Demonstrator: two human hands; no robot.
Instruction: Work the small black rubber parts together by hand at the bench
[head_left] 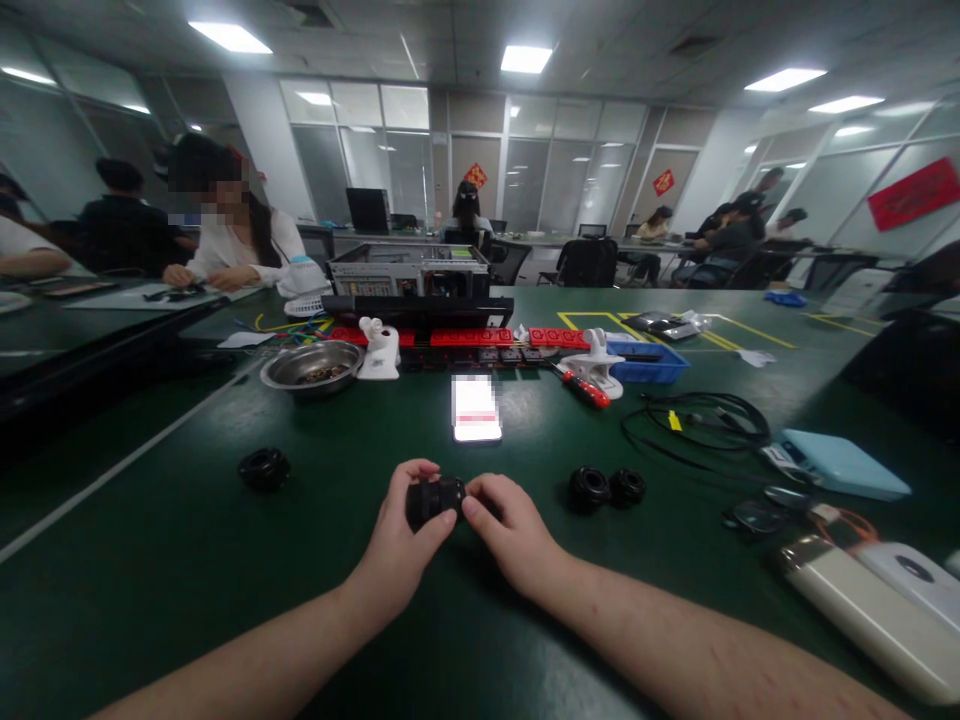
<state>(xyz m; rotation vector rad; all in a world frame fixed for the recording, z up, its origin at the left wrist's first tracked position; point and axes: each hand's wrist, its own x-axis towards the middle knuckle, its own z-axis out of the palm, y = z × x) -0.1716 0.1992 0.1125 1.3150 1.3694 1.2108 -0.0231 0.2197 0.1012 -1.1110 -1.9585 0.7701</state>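
My left hand (405, 525) is wrapped round a black ribbed cylinder (435, 500), perhaps a lens-like part, held above the green table. At the cylinder's right end, my right hand (510, 525) pinches the rim with thumb and fingers. Much of the part is hidden by my fingers. Two round black parts (589, 488) with openings in them sit close together to the right of my hands. A similar black part (264, 468) lies off to the left. Just beyond my hands is a lit phone (477, 408), its screen blurred out.
Behind the phone stand a metal bowl (313, 367) of small pieces, white clamp stands (380, 350), a red-handled screwdriver (586, 388), a blue tray (652, 362) and an opened computer case (409, 270). A black cable (705, 425), light-blue box (844, 463) and cream power bank (870, 615) lie right. Co-workers sit around.
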